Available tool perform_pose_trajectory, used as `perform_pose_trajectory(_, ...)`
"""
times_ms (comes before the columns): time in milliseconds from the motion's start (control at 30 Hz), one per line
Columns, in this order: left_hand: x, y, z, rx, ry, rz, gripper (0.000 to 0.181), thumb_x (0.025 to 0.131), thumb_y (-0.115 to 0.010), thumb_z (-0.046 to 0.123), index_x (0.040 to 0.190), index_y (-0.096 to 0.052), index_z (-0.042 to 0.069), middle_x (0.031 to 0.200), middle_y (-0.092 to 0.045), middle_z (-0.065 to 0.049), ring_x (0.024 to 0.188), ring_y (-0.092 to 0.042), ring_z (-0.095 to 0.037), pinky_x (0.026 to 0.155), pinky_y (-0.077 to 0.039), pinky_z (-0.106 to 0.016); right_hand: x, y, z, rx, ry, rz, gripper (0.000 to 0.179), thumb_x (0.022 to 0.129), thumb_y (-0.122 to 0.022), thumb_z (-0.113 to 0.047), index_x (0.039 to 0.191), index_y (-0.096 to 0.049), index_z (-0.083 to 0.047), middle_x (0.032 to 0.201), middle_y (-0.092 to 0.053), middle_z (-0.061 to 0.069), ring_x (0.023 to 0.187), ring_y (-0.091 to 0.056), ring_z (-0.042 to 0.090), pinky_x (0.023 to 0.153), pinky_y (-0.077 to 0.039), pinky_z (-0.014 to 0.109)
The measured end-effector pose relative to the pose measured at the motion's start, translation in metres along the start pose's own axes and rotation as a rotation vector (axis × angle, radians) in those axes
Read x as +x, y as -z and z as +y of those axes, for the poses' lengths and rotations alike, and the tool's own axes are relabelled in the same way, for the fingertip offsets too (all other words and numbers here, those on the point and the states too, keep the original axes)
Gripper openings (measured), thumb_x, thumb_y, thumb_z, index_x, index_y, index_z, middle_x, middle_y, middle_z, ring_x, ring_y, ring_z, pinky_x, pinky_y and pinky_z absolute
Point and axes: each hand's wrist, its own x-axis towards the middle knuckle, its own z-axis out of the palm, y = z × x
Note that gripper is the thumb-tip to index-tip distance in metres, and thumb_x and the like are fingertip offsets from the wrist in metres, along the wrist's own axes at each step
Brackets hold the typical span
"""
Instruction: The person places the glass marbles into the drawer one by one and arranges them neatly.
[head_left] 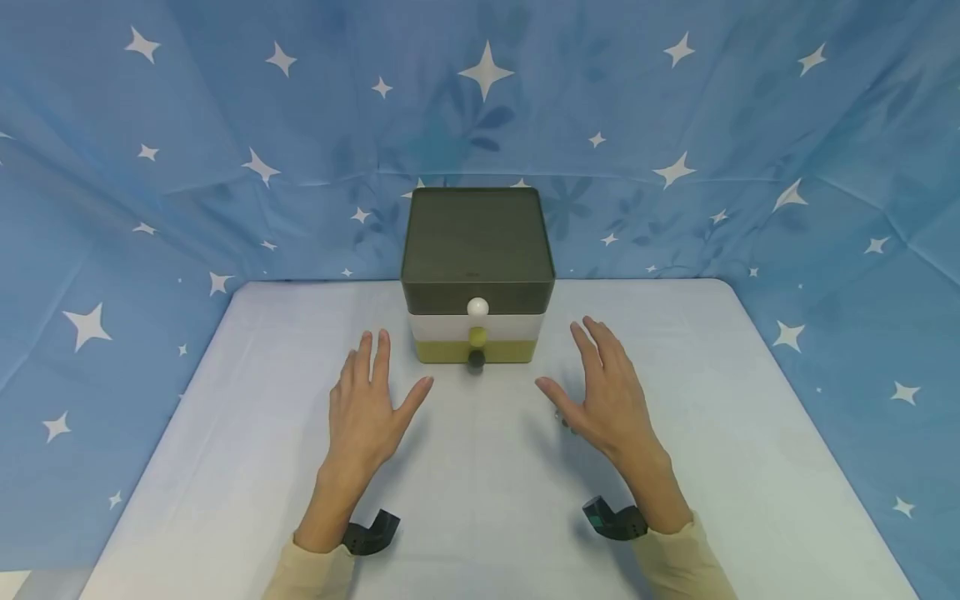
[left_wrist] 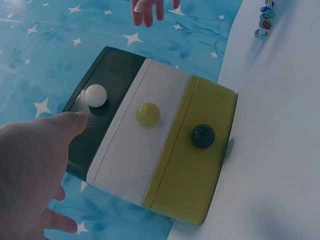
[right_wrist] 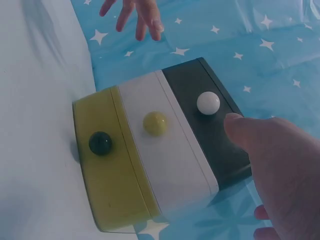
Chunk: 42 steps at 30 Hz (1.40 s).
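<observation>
A small three-drawer box [head_left: 477,250] stands at the back middle of the table. Its top tier is dark green with a white knob [right_wrist: 208,103], the middle one white with a yellow knob [left_wrist: 148,115], the lowest olive-yellow with a dark green knob [left_wrist: 203,136]. My left hand [head_left: 363,421] hovers in front of the box on the left, fingers spread and holding nothing. On the other side my right hand [head_left: 611,400] is held likewise, thumb pointing inward. Several glass marbles [left_wrist: 266,21] lie in a row on the table, partly hidden under the right hand in the head view.
The table wears a white cloth [head_left: 480,500]. Right behind the box hangs a blue curtain [head_left: 315,125] with white stars, which also runs along both sides. Each wrist carries a black camera band [head_left: 371,533].
</observation>
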Motion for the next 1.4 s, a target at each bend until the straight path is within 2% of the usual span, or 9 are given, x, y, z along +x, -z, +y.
perform_pose_trajectory(167,0.000,-0.001,0.002,-0.024,-0.004,0.004,0.093,0.094,-0.048,0.069,0.162,-0.016,0.014,0.167,-0.020,-0.015,0.144,-0.033,-0.042,0.098,-0.041,-0.064,0.004,0.000,0.000,0.012,0.026,0.015,0.086,0.084,-0.072,-0.049,0.149,-0.041,-0.001,0.154,-0.041,0.023,0.140,-0.042,0.041,0.112,-0.039,0.059)
perform_pose_trajectory(367,0.003,-0.003,0.005,-0.069,-0.010,0.019,0.089,0.096,-0.048,0.066,0.161,-0.018,0.014,0.163,-0.028,-0.014,0.138,-0.041,-0.042,0.094,-0.044,-0.060,0.010,-0.002,0.002,0.042,0.076,0.063,0.085,0.085,-0.073,-0.047,0.148,-0.042,0.001,0.150,-0.044,0.024,0.136,-0.045,0.041,0.109,-0.042,0.058)
perform_pose_trajectory(567,0.006,-0.006,0.006,-0.126,-0.034,0.091,0.081,0.098,-0.050,0.059,0.159,-0.025,0.012,0.158,-0.038,-0.015,0.133,-0.047,-0.040,0.092,-0.049,-0.060,0.016,-0.004,0.003,0.069,0.114,0.116,0.081,0.091,-0.064,-0.055,0.146,-0.045,0.001,0.147,-0.048,0.024,0.133,-0.048,0.042,0.106,-0.044,0.058)
perform_pose_trajectory(767,0.010,-0.010,0.009,-0.187,-0.067,0.153,0.076,0.098,-0.055,0.053,0.157,-0.031,0.011,0.153,-0.044,-0.016,0.134,-0.049,-0.037,0.097,-0.050,-0.059,0.022,-0.007,0.006,0.074,0.153,0.164,0.079,0.093,-0.061,-0.056,0.144,-0.047,0.002,0.143,-0.050,0.025,0.130,-0.050,0.041,0.104,-0.046,0.058)
perform_pose_trajectory(933,0.014,-0.012,0.014,-0.230,-0.091,0.198,0.071,0.098,-0.059,0.048,0.154,-0.037,0.010,0.147,-0.050,-0.016,0.132,-0.052,-0.035,0.096,-0.051,-0.058,0.028,-0.007,0.006,0.078,0.173,0.168,0.076,0.095,-0.056,-0.056,0.144,-0.046,0.002,0.142,-0.050,0.024,0.130,-0.050,0.041,0.104,-0.046,0.057)
perform_pose_trajectory(1033,0.015,-0.014,0.017,-0.252,-0.108,0.225,0.066,0.098,-0.060,0.044,0.151,-0.041,0.009,0.143,-0.053,-0.015,0.122,-0.058,-0.033,0.091,-0.055,-0.054,0.031,-0.007,0.007,0.079,0.176,0.160,0.075,0.096,-0.054,-0.056,0.144,-0.046,0.001,0.142,-0.050,0.024,0.131,-0.049,0.040,0.105,-0.046,0.056)
perform_pose_trajectory(1167,0.017,-0.017,0.021,-0.279,-0.144,0.273,0.059,0.098,-0.062,0.039,0.145,-0.047,0.007,0.136,-0.058,-0.014,0.105,-0.065,-0.031,0.080,-0.058,-0.047,0.035,-0.007,0.006,0.074,0.186,0.172,0.071,0.093,-0.064,-0.046,0.143,-0.046,0.002,0.141,-0.051,0.024,0.130,-0.050,0.039,0.106,-0.046,0.055)
perform_pose_trajectory(1267,0.018,-0.020,0.023,-0.297,-0.177,0.315,0.055,0.097,-0.064,0.035,0.142,-0.051,0.007,0.130,-0.062,-0.014,0.100,-0.067,-0.031,0.077,-0.058,-0.045,0.038,-0.008,0.006,0.067,0.197,0.196,0.072,0.087,-0.074,-0.035,0.142,-0.047,0.003,0.140,-0.052,0.024,0.129,-0.051,0.039,0.106,-0.046,0.055)
perform_pose_trajectory(1400,0.020,-0.022,0.026,-0.312,-0.209,0.362,0.051,0.096,-0.065,0.032,0.138,-0.055,0.006,0.124,-0.064,-0.014,0.096,-0.068,-0.031,0.075,-0.058,-0.045,0.042,-0.008,0.004,0.063,0.203,0.226,0.072,0.084,-0.078,-0.027,0.142,-0.048,0.003,0.138,-0.054,0.024,0.128,-0.052,0.039,0.104,-0.046,0.055)
